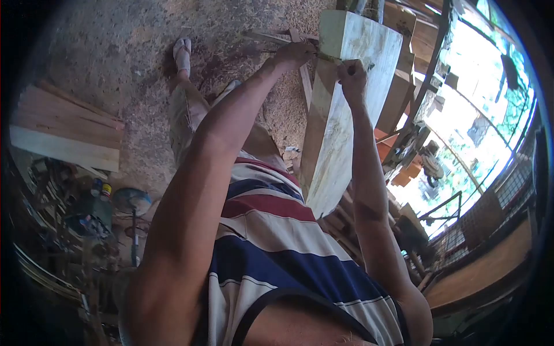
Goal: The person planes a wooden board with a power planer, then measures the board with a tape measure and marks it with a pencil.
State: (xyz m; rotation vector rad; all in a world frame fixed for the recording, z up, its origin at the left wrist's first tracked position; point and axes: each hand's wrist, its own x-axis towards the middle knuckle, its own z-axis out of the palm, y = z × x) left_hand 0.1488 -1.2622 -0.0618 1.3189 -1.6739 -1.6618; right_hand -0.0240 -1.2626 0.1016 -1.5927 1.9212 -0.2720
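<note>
A long, thick piece of pale wood (340, 138) with a browner side face stands lengthwise before me, right of my body. My left hand (294, 55) is closed at its left edge. My right hand (352, 75) makes a fist above its pale upper face. Between the two fists runs a thin, narrow bar (329, 58), lying across the wood's edge. Each hand appears to grip one end of it. The fingers cover those ends, and the bar is too small to tell its exact kind.
Wood strips (306, 75) lie on the dusty floor (138, 75) beside the workpiece. Stacked boards (69, 127) are at the left, near a fan-like object (131, 200) and clutter. More timber (404, 86) leans at the right, by a bright opening. My sandalled foot (183, 52) is at upper left.
</note>
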